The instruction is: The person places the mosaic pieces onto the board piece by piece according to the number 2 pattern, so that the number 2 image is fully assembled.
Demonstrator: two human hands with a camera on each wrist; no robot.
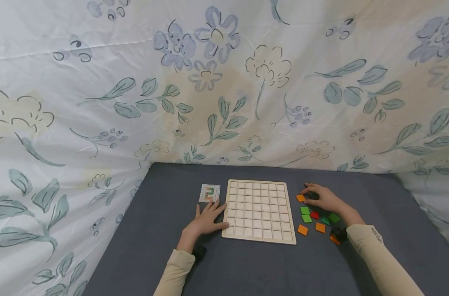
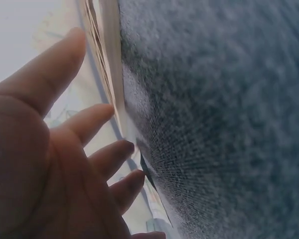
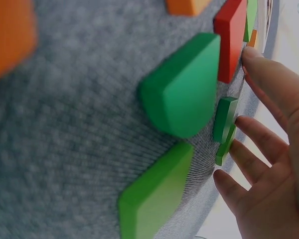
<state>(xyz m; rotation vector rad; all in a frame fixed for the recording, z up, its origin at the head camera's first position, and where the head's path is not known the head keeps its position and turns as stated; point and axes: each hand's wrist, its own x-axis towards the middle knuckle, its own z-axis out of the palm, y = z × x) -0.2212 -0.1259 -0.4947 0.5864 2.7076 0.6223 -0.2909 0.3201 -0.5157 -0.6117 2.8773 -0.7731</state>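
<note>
Orange tile sits at the fingertips of the right hand, pinched or not I cannot tell; the left hand spreads wide by the wooden board. Dark grey fabric lies beneath, flowered curtain behind.

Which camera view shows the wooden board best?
The head view: it takes in nearly the whole wooden board, squares and rim. The left wrist view catches only part of its side; the right wrist view, at most an unclear sliver.
</note>
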